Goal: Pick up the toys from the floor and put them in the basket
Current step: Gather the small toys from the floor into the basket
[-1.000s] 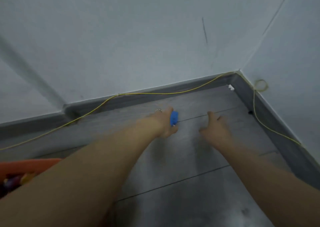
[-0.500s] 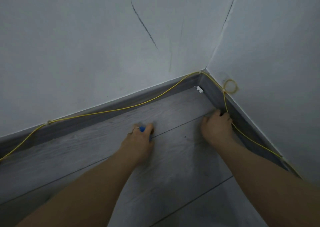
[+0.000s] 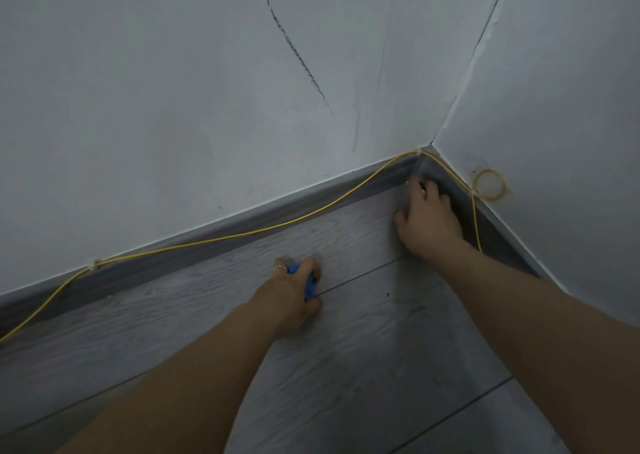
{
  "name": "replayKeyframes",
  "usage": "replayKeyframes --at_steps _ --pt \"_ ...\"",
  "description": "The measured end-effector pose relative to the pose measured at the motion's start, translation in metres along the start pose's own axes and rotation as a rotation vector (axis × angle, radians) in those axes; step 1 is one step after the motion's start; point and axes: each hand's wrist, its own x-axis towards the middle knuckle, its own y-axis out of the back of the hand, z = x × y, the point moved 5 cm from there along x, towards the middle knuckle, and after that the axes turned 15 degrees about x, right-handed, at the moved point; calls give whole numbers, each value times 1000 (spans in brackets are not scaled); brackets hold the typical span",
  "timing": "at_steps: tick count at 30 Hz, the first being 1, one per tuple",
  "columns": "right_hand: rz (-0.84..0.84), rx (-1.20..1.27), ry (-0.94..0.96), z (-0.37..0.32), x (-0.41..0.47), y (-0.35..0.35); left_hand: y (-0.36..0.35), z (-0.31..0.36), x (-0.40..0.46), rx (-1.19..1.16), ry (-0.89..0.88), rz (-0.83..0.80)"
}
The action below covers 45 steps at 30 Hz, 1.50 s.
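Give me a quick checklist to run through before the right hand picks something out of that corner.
1. Left hand grips the blue toy: ok.
2. Right hand has reached the corner by the skirting board: ok.
3. Object under the right fingertips: cannot tell, only a small pale blur shows.
4. Right hand closed on a toy: not ok, fingers lie spread.
5. Yellow cable apart from the right hand: cannot tell, it runs close beside the wrist.
6. Basket in sight for the drop: not ok, out of view.

Both forearms are bare, without sleeves. The left hand point(image 3: 294, 294) wears one thin metal ring point(image 3: 279, 269), at its 11 o'clock edge.
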Motion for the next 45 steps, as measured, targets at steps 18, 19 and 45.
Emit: replayKeyframes --at_steps 18,19,45 --pt "64 23 44 -4 -43 -23 -9 -1 -14 -81 9 37" --pt "53 86 56 -8 -48 -24 -10 -1 -18 -85 3 34" --pt "-784 1012 530 -485 -375 30 117 -259 -466 -567 233 -37"
